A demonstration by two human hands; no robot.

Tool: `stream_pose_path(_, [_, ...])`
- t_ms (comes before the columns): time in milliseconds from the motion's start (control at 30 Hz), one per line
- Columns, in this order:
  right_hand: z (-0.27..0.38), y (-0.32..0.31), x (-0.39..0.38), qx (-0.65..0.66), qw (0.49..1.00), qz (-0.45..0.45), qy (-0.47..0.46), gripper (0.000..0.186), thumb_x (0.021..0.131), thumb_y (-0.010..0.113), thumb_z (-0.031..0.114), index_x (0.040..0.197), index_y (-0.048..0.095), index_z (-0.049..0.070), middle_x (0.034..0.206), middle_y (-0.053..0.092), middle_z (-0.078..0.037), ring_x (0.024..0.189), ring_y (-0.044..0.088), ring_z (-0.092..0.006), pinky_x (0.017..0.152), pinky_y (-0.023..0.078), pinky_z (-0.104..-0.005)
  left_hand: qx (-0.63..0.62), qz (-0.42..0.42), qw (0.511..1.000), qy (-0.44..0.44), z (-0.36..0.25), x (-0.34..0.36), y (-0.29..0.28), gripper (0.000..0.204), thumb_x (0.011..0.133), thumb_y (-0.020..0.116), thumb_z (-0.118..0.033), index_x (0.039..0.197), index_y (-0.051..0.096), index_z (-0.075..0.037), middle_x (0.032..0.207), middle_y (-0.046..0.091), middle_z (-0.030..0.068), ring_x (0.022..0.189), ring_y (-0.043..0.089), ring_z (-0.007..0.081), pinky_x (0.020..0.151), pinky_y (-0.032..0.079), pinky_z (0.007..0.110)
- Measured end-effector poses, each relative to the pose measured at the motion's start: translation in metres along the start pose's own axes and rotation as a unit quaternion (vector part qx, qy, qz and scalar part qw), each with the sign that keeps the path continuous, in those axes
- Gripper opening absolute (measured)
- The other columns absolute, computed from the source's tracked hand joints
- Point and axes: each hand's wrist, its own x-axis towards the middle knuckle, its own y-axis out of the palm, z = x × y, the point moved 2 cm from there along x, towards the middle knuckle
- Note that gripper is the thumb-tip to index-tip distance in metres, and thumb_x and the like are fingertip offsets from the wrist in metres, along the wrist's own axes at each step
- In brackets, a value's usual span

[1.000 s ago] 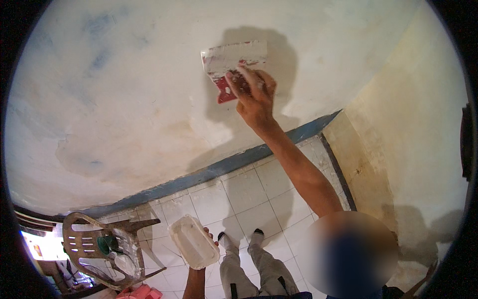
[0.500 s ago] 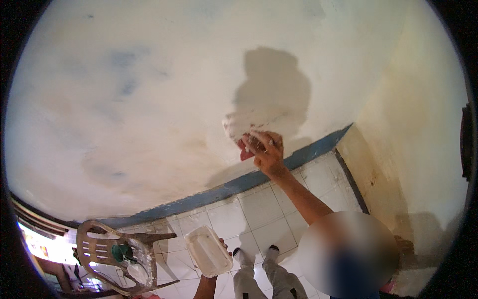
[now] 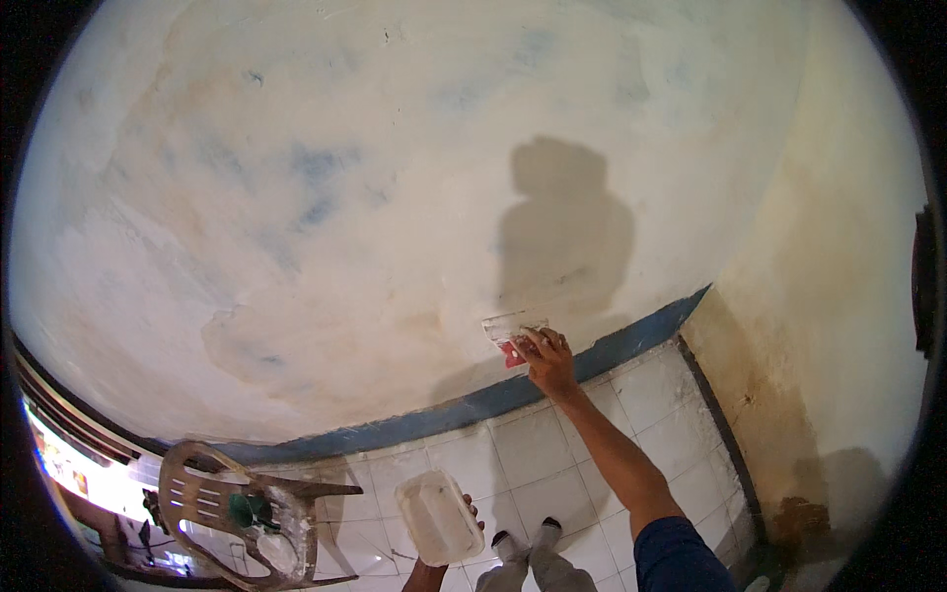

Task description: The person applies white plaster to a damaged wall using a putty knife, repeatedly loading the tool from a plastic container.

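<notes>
Scraper (image 3: 503,332) with a wide pale blade and a red back part sits against the lower part of the whitish wall (image 3: 395,247), just above the blue band (image 3: 641,340). White smears cover much of the blade, and any marking on the red part is too small to read. The right hand (image 3: 550,363) has its grip clamped on the tool, fingers spread over the red part and hiding some of it; whether the whole blade edge touches the wall cannot be told.

Well below it, the left hand (image 3: 474,511) has its grip closed on a pale rectangular tray (image 3: 412,523), held tilted over the tiled floor (image 3: 533,444). Fingertips show past the tray's right edge; the rest of that hand is behind it. The whitish layer inside is hard to tell from the tray itself.

Near the tray, to the left, stands a brown chair (image 3: 202,498) with a slotted back, carrying a green container (image 3: 247,510) and a whitish item (image 3: 278,553) too unclear to name. The chair's lower part is cut off by the rim. A dark blue sleeve (image 3: 681,553) blocks some floor at lower right, and a shadow (image 3: 562,237) falls above the tool.
</notes>
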Motion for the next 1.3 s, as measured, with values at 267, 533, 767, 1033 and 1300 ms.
stream_pose_path(267, [-0.062,-0.129,0.129,-0.063,0.972,-0.225,0.032,0.057,0.068,0.066,-0.006,0.119,0.067,0.019,0.122,0.060,-0.005,0.106,0.054,-0.0297,0.091,0.045,-0.0428,0.083,-0.003,0.996,0.041,0.002,-0.019,-0.002,0.070,0.088,0.060,-0.048,0.138,0.039,-0.005,0.134,0.047,0.0162,0.123,0.047,0.0345,0.102,0.037,0.061])
stream_pose_path(533, [-0.130,-0.076,0.116,-0.083,0.989,-0.118,0.015,0.067,0.068,0.066,-0.006,0.128,0.060,0.021,0.126,0.056,-0.005,0.116,0.051,-0.0304,0.097,0.045,-0.0436,0.098,0.013,0.992,0.083,0.029,-0.031,0.021,0.082,0.080,0.070,-0.050,0.140,0.038,-0.004,0.136,0.044,0.0152,0.125,0.047,0.0332,0.104,0.039,0.061])
stream_pose_path(767, [-0.097,-0.053,0.000,0.007,0.999,0.031,0.036,0.057,0.067,0.067,-0.007,0.120,0.066,0.015,0.121,0.056,-0.003,0.113,0.049,-0.0277,0.092,0.046,-0.0413,-0.002,0.005,0.997,0.080,0.050,-0.010,0.022,0.073,0.087,0.063,-0.047,0.143,0.036,-0.010,0.136,0.044,0.0180,0.127,0.043,0.0366,0.103,0.034,0.066])
stream_pose_path(1033, [-0.066,-0.156,0.156,0.029,0.976,-0.216,-0.018,0.059,0.067,0.069,0.004,0.124,0.064,0.018,0.118,0.056,-0.006,0.109,0.050,-0.0298,0.090,0.042,-0.0455,0.066,0.031,0.993,0.090,0.077,0.014,0.075,0.076,0.087,0.064,-0.047,0.138,0.036,0.002,0.127,0.052,0.0202,0.120,0.052,0.0328,0.105,0.040,0.056])
stream_pose_path(1300, [-0.094,-0.053,0.102,-0.023,0.992,-0.115,-0.039,0.054,0.075,0.067,0.010,0.128,0.061,0.019,0.119,0.056,-0.006,0.109,0.052,-0.0281,0.088,0.043,-0.0447,0.094,0.015,0.988,0.120,0.078,0.014,0.062,0.078,0.087,0.063,-0.050,0.140,0.035,0.001,0.130,0.051,0.0160,0.120,0.051,0.0312,0.105,0.040,0.056])
